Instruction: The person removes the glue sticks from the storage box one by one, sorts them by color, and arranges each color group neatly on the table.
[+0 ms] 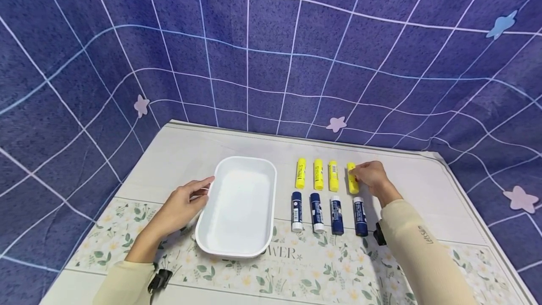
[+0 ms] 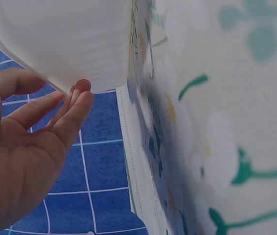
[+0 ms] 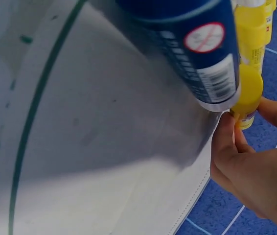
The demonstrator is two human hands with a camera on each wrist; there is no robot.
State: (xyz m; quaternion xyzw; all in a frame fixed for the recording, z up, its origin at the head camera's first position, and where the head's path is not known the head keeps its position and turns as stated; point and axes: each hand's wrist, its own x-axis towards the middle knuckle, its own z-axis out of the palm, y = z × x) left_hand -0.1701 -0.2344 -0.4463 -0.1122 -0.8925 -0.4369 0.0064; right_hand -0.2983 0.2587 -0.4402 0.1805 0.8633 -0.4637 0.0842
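Observation:
A white rectangular tray (image 1: 242, 201) stands on the table with nothing in it. My left hand (image 1: 183, 204) holds its left rim, with thumb and fingertips at the edge; the left wrist view shows the fingers (image 2: 72, 115) against the outside of the tray wall (image 2: 80, 44). On the right, my right hand (image 1: 372, 177) pinches the rightmost yellow glue stick (image 1: 352, 183) between thumb and fingers. That glue stick (image 3: 248, 95) appears beyond a blue one (image 3: 192, 58) in the right wrist view. Other yellow glue sticks (image 1: 318, 174) lie to its left in a row.
Several dark blue glue sticks with white ends (image 1: 316, 211) form a second row nearer me, below the yellow ones. A floral, lettered cloth (image 1: 305, 276) covers the table. Behind the table hangs a purple-blue curtain (image 1: 271, 74) with grid lines and stars.

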